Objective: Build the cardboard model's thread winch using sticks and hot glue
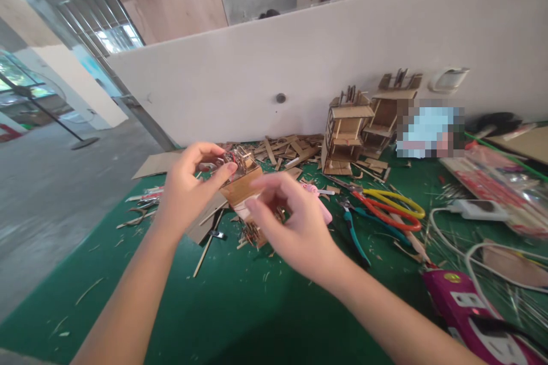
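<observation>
Fingers (206, 150) on a small cardboard box (242, 185)

A big green table (214, 319) sits by a white wall (240, 85). Two cardboard towers (351, 111) stand near the back. The left hand (182, 188) pinches the box's top, at the table's middle. The right hand (302, 225) is just beside it, fingers bent and apart. Blue pliers (354, 236) lie to the right.

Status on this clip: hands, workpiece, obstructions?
Left hand gripping cardboard structure near its top. Right hand loosely curled, contact unclear. Scraps behind, teal-handled pliers to the right.
</observation>
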`<state>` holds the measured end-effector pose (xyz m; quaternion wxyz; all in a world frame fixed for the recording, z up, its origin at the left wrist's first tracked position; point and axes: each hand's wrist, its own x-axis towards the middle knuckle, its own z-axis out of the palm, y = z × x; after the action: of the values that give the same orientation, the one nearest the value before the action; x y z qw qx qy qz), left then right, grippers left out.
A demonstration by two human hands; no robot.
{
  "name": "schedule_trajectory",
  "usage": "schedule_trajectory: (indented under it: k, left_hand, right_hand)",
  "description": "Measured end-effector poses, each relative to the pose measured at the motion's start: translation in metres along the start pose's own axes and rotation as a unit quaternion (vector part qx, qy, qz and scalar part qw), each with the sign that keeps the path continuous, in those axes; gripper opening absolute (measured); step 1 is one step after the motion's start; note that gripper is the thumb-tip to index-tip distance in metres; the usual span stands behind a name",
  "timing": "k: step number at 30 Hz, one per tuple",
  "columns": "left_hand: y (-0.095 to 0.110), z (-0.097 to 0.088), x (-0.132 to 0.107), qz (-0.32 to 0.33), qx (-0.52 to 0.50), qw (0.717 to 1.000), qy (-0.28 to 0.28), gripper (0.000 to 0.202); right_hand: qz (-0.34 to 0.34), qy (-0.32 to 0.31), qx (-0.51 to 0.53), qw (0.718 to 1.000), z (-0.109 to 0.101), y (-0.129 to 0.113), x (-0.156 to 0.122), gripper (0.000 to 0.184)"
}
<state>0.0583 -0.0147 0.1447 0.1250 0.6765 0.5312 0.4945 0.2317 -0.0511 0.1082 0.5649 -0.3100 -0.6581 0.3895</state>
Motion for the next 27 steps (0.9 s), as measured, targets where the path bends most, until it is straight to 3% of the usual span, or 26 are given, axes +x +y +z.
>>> schedule_trajectory:
  k: [6,10,13,19,27]
  left_hand:
    - [0.007,0.003,-0.008,0.026,0.061,0.998,0.021,0.021]
    - [0.008,0.005,-0.013,0.029,0.069,0.997,0.018,0.020]
    - [0.005,0.006,-0.014,0.026,0.069,0.997,0.017,0.022]
    - [-0.004,0.005,-0.015,0.056,0.092,0.993,0.039,0.024]
    - [-0.003,0.007,-0.015,0.048,0.099,0.993,0.049,0.025]
  right_hand:
    - [-0.001,0.071,0.026,0.997,-0.021,-0.015,0.019,0.012]
    - [-0.004,0.107,0.016,0.994,-0.028,-0.004,0.009,0.016]
    - [-0.008,0.132,-0.057,0.990,-0.033,0.007,0.002,0.013]
    - [-0.035,0.066,-0.220,0.973,-0.045,0.016,-0.010,0.014]
    - [-0.144,0.054,-0.218,0.964,-0.042,0.010,-0.013,0.012]
